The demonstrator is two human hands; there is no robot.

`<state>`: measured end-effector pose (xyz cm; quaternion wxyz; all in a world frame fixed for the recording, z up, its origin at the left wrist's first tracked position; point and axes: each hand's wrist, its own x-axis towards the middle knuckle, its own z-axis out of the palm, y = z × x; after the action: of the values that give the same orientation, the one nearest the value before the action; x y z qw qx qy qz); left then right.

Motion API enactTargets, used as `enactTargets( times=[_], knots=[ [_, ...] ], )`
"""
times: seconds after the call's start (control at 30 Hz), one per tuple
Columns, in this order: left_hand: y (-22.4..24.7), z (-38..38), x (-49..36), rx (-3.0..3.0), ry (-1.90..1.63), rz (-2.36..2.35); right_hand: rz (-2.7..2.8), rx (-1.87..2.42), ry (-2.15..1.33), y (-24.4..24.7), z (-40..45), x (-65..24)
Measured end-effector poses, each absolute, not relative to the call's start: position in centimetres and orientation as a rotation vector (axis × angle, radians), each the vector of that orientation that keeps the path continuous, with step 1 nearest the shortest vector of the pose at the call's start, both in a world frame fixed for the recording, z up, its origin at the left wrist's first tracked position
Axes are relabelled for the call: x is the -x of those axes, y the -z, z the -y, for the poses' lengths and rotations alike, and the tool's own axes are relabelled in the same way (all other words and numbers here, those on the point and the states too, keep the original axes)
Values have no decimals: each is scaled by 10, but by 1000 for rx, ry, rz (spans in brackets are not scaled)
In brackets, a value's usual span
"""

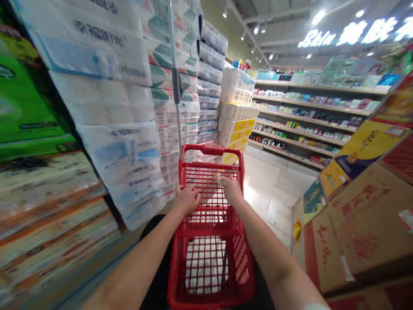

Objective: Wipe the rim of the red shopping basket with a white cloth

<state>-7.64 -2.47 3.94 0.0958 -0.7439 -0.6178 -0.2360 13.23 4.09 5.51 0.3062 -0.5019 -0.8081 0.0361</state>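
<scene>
While curled, L hand (187, 200), R hand (231, 189) grip cart (206, 150).

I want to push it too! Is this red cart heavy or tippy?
Probably light for its size: the red cart is thin plastic mesh. It looks stiff, holding its shape under the left hand and right hand. Being narrow, it might tip if shoved sideways.

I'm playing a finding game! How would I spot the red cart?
Find the tall wall of packaged toilet paper on the store aisle's left. Beside it stands a red wire shopping cart. It's the one with a person's left hand and right hand on top.
</scene>
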Motion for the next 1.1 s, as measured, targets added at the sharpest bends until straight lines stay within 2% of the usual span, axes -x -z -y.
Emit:
enactTargets(
  times=[0.1, 0.23, 0.37, 0.5, 0.67, 0.77, 0.93, 1.1],
  knots=[
    [-41, 26, 77, 2214, 707, 1844, 2039, 1443, -58, -60, -60, -139],
    [-43, 26, 77, 2231, 689, 1871, 2150, 1344, -93, -63, -78, -144],
    [-42, 24, 77, 2234, 695, 1849, 1970, 1516, -47, -65, -86, -148],
    [-39, 23, 78, 2233, 722, 1819, 2111, 1491, -66, -65, -82, -148],
    [-38, 23, 78, 2240, 717, 1813, 1800, 1601, -157, -57, -63, -141],
    [-37, 23, 78, 2229, 703, 1819, 1894, 1404, -325, -44, -41, -127],
    [-35, 23, 78, 2216, 683, 1804, 1897, 1254, -193, -30, -9, -109],
    [-34, 20, 79, 2213, 686, 1768, 1998, 1133, -223, -30, -5, -109]
  ],
)
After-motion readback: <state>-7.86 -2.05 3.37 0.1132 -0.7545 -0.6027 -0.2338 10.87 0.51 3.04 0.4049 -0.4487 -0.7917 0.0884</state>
